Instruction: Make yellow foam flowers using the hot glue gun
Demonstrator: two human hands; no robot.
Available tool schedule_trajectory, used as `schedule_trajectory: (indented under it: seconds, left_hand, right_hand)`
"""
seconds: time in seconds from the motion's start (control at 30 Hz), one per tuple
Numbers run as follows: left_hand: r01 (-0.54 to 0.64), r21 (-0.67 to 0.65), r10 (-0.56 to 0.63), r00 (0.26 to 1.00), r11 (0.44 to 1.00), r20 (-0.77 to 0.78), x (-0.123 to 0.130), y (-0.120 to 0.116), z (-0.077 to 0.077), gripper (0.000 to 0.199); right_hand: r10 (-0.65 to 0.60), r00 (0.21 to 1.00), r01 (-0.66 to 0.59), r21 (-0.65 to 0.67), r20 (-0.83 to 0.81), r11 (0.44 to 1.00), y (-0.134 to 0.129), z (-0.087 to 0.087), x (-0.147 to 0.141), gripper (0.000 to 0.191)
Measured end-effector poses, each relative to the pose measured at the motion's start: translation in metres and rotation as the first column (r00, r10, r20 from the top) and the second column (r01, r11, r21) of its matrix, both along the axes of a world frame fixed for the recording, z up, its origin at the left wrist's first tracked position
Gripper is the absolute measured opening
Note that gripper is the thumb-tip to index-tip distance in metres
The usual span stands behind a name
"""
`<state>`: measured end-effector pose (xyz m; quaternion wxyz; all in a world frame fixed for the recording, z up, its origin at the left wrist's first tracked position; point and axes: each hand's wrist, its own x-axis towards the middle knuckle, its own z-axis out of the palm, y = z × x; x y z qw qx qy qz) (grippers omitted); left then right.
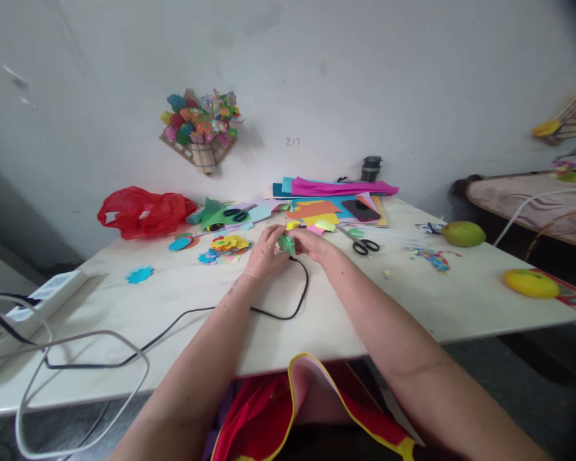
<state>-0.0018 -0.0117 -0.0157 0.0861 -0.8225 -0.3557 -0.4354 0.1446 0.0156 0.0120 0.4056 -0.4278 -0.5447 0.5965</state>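
Here, we see two bare hands close together above the white table point(365, 301). The left hand point(265, 255) and the right hand point(309, 244) hold between them a small green piece point(287, 243); it is at the middle of the table. The fingers of both hands are bent narrowly around it. Just below the hands there is the end of a black cable point(303, 298), which curves on the table. To the right of the hands lie black-handled scissors point(360, 242), and to the left we find a pile of yellow paper flowers point(229, 244). Behind the hands we see colored sheets point(312, 210) with a dark phone point(361, 210) on them, and a red plastic bag point(144, 212) stands at the far left.
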Motion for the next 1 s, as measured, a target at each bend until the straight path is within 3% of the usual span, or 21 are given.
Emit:
schedule_trajectory:
  seconds: [0.17, 0.33, 0.5, 0.73, 1.0]
  left_hand:
    - [-0.093, -0.025, 0.094, 0.995, 0.995, 0.03, -0.001, -0.001, 0.003, 0.047]
    - [-0.2, -0.018, 0.201, 0.977, 0.98, 0.071, -0.004, 0.003, 0.004, 0.037]
    - [-0.297, -0.02, 0.298, 0.953, 0.955, 0.062, -0.007, 0.005, 0.003, 0.05]
    - [-0.306, -0.016, 0.306, 0.952, 0.952, 0.014, -0.008, 0.004, 0.003, 0.053]
    - [-0.128, 0.045, 0.124, 0.989, 0.991, 0.081, -0.013, 0.013, 0.0, 0.041]
  right_hand:
    - [0.036, 0.999, -0.036, 0.014, 0.008, 0.999, -0.002, -0.001, -0.004, 0.018]
    - [-0.012, 0.986, -0.031, 0.257, 0.164, 0.966, -0.001, 0.002, 0.003, 0.021]
    - [0.027, 0.999, -0.033, 0.288, 0.024, 0.957, 0.002, 0.007, 0.016, 0.017]
    - [0.118, 0.991, -0.097, 0.3, -0.054, 0.949, 0.003, 0.01, 0.025, 0.018]
    - [0.126, 0.992, -0.115, 0.302, -0.016, 0.946, 0.002, 0.01, 0.025, 0.017]
